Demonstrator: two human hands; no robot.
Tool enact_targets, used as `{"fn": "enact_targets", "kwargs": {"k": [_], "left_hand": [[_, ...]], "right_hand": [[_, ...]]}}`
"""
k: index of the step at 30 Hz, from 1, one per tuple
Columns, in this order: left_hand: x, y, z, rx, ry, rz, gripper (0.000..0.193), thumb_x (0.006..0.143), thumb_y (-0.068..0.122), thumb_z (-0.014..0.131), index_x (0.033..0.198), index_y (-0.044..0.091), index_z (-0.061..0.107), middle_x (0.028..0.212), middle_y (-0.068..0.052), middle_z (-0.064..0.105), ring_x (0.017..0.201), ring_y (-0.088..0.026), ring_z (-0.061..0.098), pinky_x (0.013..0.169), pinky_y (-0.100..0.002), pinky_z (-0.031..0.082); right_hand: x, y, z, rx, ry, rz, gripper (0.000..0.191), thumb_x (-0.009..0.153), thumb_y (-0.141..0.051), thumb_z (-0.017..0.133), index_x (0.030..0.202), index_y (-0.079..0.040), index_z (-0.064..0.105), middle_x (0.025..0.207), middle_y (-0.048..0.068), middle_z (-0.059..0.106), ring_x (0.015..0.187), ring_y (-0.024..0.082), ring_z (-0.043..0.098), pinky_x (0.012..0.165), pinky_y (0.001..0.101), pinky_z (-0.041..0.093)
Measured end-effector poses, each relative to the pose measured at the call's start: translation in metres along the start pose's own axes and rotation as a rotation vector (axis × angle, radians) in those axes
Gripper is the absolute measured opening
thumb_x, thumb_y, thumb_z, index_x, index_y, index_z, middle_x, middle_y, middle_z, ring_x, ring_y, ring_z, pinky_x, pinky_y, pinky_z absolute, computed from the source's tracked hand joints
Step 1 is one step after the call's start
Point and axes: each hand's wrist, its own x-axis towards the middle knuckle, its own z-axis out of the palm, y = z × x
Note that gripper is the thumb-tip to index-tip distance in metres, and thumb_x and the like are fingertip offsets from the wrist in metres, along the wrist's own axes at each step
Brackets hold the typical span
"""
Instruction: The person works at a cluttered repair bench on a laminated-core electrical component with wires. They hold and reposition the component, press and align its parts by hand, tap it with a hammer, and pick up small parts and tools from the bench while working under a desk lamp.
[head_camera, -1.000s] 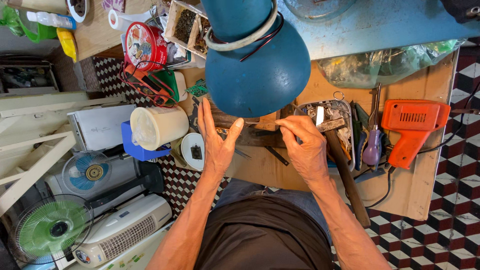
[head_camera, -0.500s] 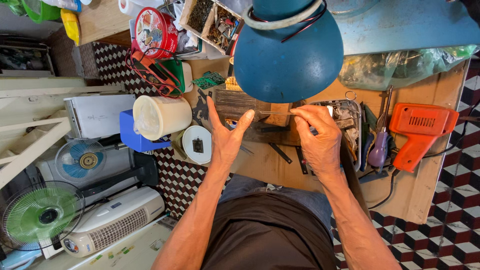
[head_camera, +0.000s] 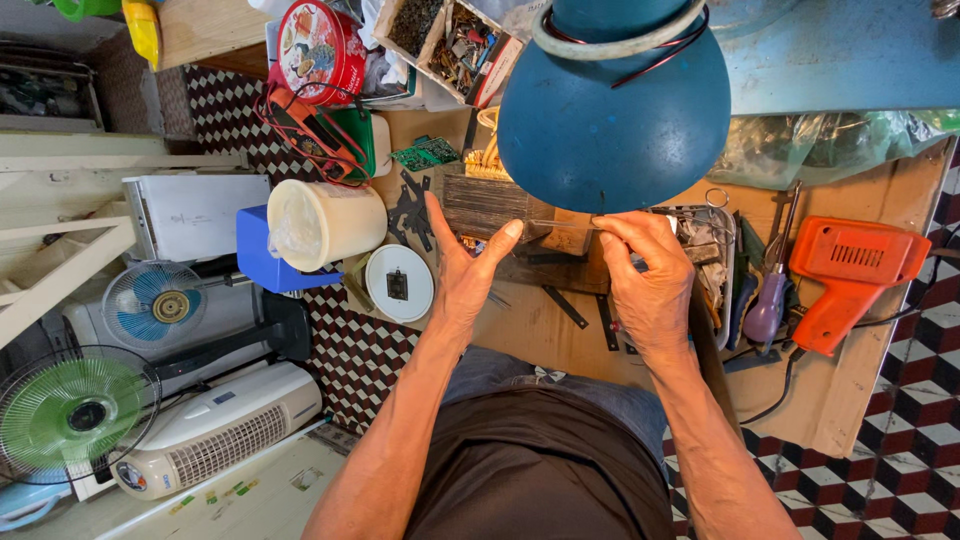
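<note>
The left hand (head_camera: 462, 268) stands open above the wooden bench (head_camera: 880, 400), fingers spread and straight, holding nothing. The right hand (head_camera: 648, 285) pinches a thin wire (head_camera: 560, 223) between thumb and forefinger, the other fingers curled; the wire runs level from that pinch toward the left thumb tip, just under the blue lamp shade (head_camera: 612, 105) (which hides what lies behind it). An orange heat gun (head_camera: 845, 275) lies well to the right.

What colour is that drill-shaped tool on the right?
Orange tool, clearest in the head view, lying on the workbench.
</note>
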Motion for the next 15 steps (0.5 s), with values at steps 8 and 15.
{"fn": "enact_targets", "kwargs": {"k": [8,15], "left_hand": [[0.0037,-0.0025,0.0017,-0.016,-0.004,-0.035,0.14,0.072,0.055,0.079,0.16,0.014,-0.022,0.165,-0.026,0.019,0.152,-0.034,0.027,0.12,-0.047,0.027],[0.0036,-0.0054,0.0009,0.065,0.009,-0.017,0.134,0.08,0.052,0.079,0.163,0.016,-0.019,0.168,-0.026,0.009,0.155,-0.033,0.017,0.121,-0.049,0.024]], "right_hand": [[0.0007,0.0009,0.0011,-0.008,-0.001,-0.001,0.018,0.098,0.001,0.067,0.112,-0.004,0.076,0.108,0.006,0.069,0.097,0.014,0.066,0.085,0.0264,0.053],[-0.0008,0.0055,-0.0028,0.018,0.003,0.06,0.019,0.098,0.0,0.067,0.113,-0.004,0.076,0.111,0.006,0.069,0.096,0.013,0.066,0.083,0.0255,0.053]]}}
